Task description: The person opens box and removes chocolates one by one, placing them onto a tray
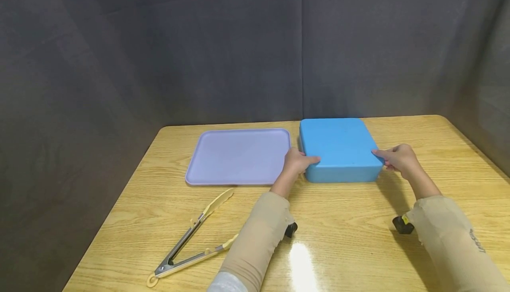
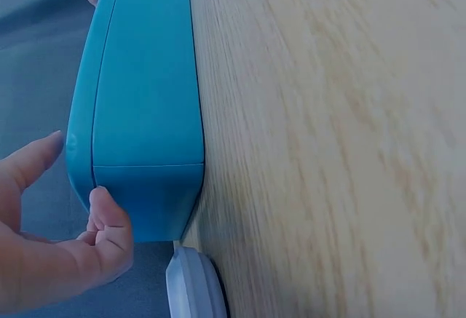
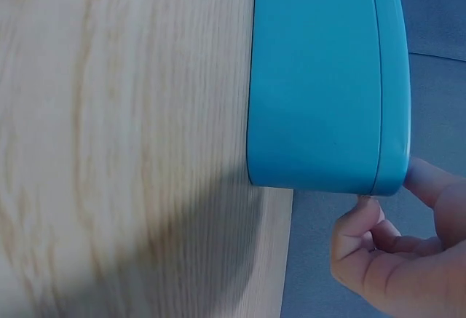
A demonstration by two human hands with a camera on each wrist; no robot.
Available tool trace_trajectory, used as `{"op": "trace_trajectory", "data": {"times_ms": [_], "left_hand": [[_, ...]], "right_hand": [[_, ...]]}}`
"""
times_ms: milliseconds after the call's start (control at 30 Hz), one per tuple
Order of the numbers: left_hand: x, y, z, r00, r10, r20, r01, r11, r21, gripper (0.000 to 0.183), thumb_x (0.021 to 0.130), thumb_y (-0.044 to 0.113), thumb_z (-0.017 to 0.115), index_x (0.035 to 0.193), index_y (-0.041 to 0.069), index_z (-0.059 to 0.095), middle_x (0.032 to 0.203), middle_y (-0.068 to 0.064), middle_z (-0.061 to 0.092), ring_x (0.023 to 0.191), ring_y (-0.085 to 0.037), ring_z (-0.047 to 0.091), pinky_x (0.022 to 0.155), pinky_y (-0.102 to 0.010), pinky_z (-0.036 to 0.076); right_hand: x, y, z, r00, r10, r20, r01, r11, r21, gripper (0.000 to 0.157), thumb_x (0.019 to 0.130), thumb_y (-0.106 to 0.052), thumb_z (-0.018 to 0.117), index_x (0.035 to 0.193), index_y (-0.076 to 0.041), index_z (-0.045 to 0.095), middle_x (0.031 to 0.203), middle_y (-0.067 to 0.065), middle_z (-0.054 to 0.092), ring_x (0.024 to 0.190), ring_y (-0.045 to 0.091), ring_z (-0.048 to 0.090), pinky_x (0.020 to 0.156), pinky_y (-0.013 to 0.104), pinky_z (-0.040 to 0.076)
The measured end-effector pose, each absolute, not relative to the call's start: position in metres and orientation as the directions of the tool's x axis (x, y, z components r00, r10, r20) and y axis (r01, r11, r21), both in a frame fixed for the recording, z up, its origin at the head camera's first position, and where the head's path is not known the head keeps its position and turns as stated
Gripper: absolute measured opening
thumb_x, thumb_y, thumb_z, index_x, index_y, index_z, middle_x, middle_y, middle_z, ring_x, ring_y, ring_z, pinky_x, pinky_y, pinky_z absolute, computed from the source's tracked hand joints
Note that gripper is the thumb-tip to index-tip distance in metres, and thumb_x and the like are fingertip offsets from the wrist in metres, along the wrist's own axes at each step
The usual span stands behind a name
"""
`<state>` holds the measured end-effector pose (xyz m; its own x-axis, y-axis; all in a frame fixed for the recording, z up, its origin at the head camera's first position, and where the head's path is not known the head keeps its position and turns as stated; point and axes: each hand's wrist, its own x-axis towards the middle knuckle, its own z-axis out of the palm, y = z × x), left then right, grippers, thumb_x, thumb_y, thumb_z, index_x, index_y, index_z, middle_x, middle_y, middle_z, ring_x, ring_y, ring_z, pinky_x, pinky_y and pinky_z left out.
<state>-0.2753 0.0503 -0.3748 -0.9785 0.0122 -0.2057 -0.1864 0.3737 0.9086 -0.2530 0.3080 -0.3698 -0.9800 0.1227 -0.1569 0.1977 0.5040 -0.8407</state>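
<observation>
A blue box stands on the table with its lid on; a thin seam parts the two in both wrist views. My left hand pinches the lid's near left corner, thumb over the top edge and bent forefinger at the seam. At the near right corner my right hand pinches the lid likewise, thumb on top and a curled finger under its edge. What the box contains is hidden.
Left of the box lies a lilac tray, close beside it. Spread tongs with yellow tips lie at the front left, partly behind my left sleeve. A dark curtain hangs behind the wooden table.
</observation>
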Motion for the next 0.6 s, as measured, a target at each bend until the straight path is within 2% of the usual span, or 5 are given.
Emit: {"op": "trace_trajectory", "data": {"times_ms": [133, 267, 367, 500, 600], "left_hand": [[-0.2747, 0.0506, -0.3753, -0.980, 0.006, -0.201, -0.184, 0.379, 0.907, 0.041, 0.070, 0.016, 0.077, 0.096, -0.005, 0.053, 0.075, -0.007, 0.048, 0.053, -0.014, 0.041, 0.050, -0.025, 0.035], [-0.2735, 0.0505, -0.3759, -0.985, 0.001, -0.173, -0.157, 0.411, 0.898, 0.042, 0.068, 0.016, 0.078, 0.095, -0.004, 0.054, 0.071, -0.006, 0.047, 0.052, -0.013, 0.042, 0.050, -0.025, 0.036], [-0.2732, 0.0510, -0.3760, -0.986, -0.003, -0.165, -0.151, 0.423, 0.894, 0.042, 0.067, 0.017, 0.079, 0.093, -0.004, 0.054, 0.069, -0.007, 0.048, 0.053, -0.015, 0.044, 0.052, -0.026, 0.038], [-0.2723, 0.0516, -0.3761, -0.988, -0.006, -0.152, -0.140, 0.438, 0.888, 0.048, 0.068, 0.019, 0.079, 0.101, -0.005, 0.054, 0.087, -0.011, 0.056, 0.078, -0.020, 0.055, 0.067, -0.031, 0.045], [-0.2716, 0.0526, -0.3762, -0.988, -0.003, -0.154, -0.139, 0.445, 0.885, 0.054, 0.068, 0.019, 0.078, 0.108, -0.006, 0.052, 0.102, -0.014, 0.056, 0.098, -0.025, 0.053, 0.078, -0.035, 0.045]], "right_hand": [[-0.2537, 0.3075, -0.3698, -0.977, 0.135, -0.167, 0.214, 0.517, -0.829, 0.039, 0.087, -0.026, 0.057, 0.093, 0.012, 0.050, 0.058, -0.001, 0.049, 0.051, 0.008, 0.050, 0.055, 0.028, 0.049], [-0.2552, 0.3063, -0.3686, -0.976, 0.128, -0.178, 0.219, 0.535, -0.816, 0.033, 0.087, -0.025, 0.056, 0.078, 0.005, 0.048, 0.054, 0.000, 0.046, 0.048, 0.009, 0.049, 0.052, 0.027, 0.048], [-0.2561, 0.3055, -0.3668, -0.976, 0.115, -0.184, 0.217, 0.539, -0.814, 0.033, 0.088, -0.024, 0.054, 0.069, 0.000, 0.043, 0.052, -0.001, 0.044, 0.047, 0.009, 0.048, 0.051, 0.027, 0.047], [-0.2570, 0.3054, -0.3663, -0.973, 0.107, -0.204, 0.229, 0.518, -0.824, 0.034, 0.089, -0.025, 0.052, 0.067, -0.002, 0.040, 0.052, -0.001, 0.043, 0.046, 0.008, 0.046, 0.051, 0.027, 0.047], [-0.2578, 0.3067, -0.3668, -0.968, 0.097, -0.230, 0.247, 0.505, -0.827, 0.034, 0.089, -0.027, 0.050, 0.070, -0.001, 0.039, 0.053, -0.001, 0.042, 0.047, 0.007, 0.045, 0.052, 0.026, 0.047]]}}
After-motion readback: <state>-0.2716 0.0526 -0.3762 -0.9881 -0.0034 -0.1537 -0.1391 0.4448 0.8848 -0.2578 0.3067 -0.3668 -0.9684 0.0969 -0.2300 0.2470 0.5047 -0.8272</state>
